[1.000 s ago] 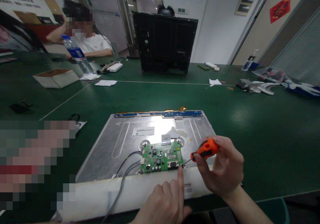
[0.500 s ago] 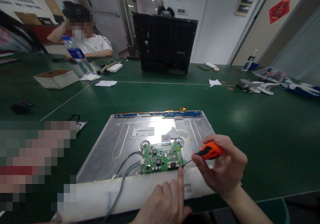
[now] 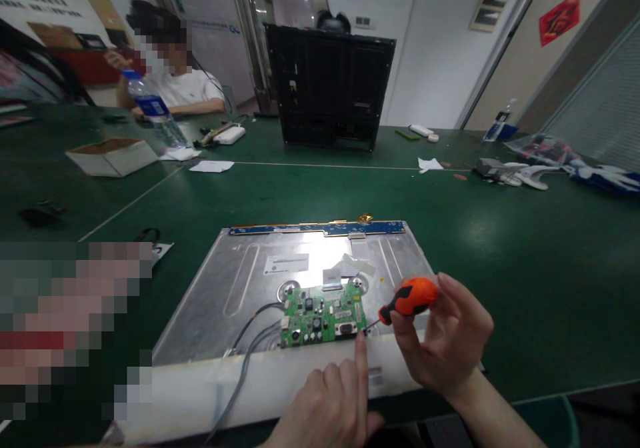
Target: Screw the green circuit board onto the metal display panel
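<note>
Right hand grips orange screwdriver, tip at the right near corner of green board. Left hand holds nothing, index finger out, touching beside that corner. Board sits on metal panel, near its front edge, grey cables left of board, panel on bench.

Water bottle, cardboard box, black monitor shell
</note>
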The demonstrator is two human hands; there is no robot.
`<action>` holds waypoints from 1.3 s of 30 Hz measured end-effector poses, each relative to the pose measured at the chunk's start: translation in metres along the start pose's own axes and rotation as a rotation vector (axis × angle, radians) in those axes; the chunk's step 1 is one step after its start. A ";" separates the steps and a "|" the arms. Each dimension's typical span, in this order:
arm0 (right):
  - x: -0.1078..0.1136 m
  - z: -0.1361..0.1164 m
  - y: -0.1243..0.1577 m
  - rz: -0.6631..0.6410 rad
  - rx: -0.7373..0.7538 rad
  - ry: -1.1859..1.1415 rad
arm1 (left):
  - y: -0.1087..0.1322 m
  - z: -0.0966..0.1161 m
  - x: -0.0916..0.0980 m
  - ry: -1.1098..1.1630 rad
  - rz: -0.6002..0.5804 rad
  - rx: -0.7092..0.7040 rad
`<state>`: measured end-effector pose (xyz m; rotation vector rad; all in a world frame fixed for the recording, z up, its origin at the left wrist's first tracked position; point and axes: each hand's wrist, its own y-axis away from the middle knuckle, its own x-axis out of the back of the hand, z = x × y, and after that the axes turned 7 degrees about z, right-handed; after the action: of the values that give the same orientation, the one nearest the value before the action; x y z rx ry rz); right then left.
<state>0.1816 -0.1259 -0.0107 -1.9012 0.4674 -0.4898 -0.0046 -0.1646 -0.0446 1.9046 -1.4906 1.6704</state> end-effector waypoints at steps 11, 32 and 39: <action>0.000 -0.002 -0.013 0.022 0.048 0.003 | 0.000 0.000 0.000 0.000 0.017 -0.003; 0.002 0.000 0.002 -0.007 -0.053 0.011 | 0.001 0.000 -0.003 0.004 0.017 -0.002; 0.002 -0.003 -0.012 0.005 0.049 -0.021 | -0.001 -0.001 0.000 -0.003 0.029 -0.006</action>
<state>0.1826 -0.1245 0.0018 -1.8563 0.4431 -0.4734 -0.0043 -0.1634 -0.0433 1.8924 -1.5302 1.6745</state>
